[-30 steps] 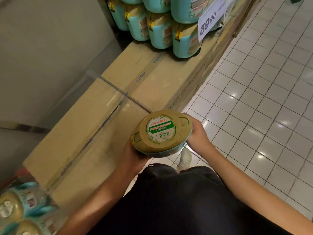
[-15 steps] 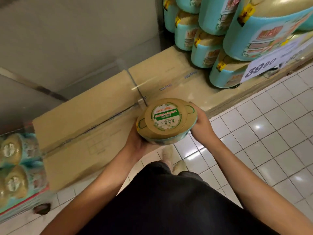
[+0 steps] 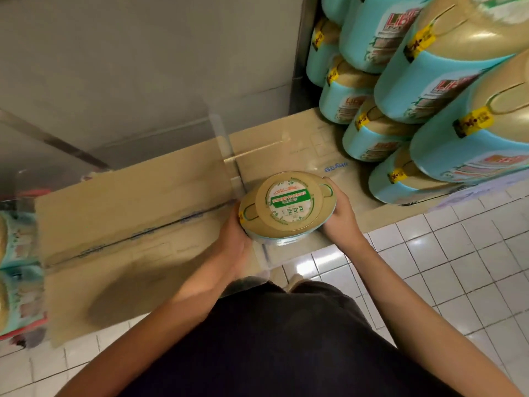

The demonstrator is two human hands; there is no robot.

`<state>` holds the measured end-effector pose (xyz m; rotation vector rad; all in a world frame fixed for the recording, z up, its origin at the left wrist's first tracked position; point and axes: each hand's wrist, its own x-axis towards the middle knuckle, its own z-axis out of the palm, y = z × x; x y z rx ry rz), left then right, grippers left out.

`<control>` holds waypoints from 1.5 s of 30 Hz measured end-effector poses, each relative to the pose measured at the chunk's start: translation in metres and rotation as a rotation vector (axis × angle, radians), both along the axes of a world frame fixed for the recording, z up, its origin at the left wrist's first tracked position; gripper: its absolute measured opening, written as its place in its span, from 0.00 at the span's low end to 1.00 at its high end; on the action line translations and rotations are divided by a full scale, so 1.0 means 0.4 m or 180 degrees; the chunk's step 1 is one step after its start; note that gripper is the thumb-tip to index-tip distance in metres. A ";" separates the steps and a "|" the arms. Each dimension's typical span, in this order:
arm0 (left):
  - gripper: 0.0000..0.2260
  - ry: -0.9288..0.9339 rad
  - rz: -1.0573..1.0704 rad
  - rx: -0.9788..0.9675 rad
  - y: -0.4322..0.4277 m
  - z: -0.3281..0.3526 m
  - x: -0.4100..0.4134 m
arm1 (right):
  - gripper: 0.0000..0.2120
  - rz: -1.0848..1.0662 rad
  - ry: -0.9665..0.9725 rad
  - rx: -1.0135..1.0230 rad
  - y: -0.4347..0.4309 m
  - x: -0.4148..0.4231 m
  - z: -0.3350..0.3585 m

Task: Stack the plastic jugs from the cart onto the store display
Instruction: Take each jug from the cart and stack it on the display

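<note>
I hold one plastic jug (image 3: 287, 207), seen from above: a tan lid with a round green-and-white label and a teal body below. My left hand (image 3: 234, 239) grips its left side and my right hand (image 3: 339, 216) grips its right side. The jug hangs over the front part of the cardboard display base (image 3: 143, 213). A stack of like teal jugs (image 3: 423, 110) rises on the right end of that base, in several tiers, close to my right hand.
A grey wall (image 3: 143, 67) backs the display. More teal jugs (image 3: 17, 267) sit at the far left edge, on what looks like the cart. White tiled floor (image 3: 458, 267) lies to the right and below.
My view has swung right and closer to the display. The stacked jugs now fill the upper right. The held jug has moved forward over the cardboard base, still in both hands.
</note>
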<state>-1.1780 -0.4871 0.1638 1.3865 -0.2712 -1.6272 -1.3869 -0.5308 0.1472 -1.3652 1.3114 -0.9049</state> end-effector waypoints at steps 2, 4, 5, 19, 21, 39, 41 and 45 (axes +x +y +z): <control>0.23 -0.0037 0.0068 0.0030 -0.022 -0.005 -0.005 | 0.14 -0.0010 -0.0019 0.0040 -0.024 -0.002 0.001; 0.19 -0.0150 0.0143 0.0098 -0.038 -0.006 -0.011 | 0.14 0.0027 -0.0018 0.0063 -0.044 -0.008 -0.002; 0.17 -0.0230 0.0165 0.0134 -0.042 -0.009 -0.014 | 0.15 0.0033 -0.0030 0.0054 -0.050 -0.011 -0.005; 0.36 -0.1942 -0.0304 -0.0561 0.126 -0.046 -0.031 | 0.55 0.0761 -0.0055 0.0701 0.097 -0.120 -0.013; 0.42 -0.1921 -0.0436 -0.0558 0.123 -0.051 -0.041 | 0.61 0.0743 0.0187 0.0434 0.088 -0.106 -0.020; 0.37 -0.2124 -0.0264 -0.1120 -0.244 -0.063 -0.014 | 0.59 -0.0247 0.0434 -0.0453 -0.233 0.068 -0.087; 0.37 -0.2130 -0.0314 -0.1191 -0.284 -0.063 -0.004 | 0.59 -0.0298 0.0434 -0.0459 -0.265 0.080 -0.090; 0.36 -0.2195 -0.0416 -0.1231 -0.356 -0.070 0.016 | 0.58 -0.0408 0.0459 -0.0503 -0.325 0.096 -0.091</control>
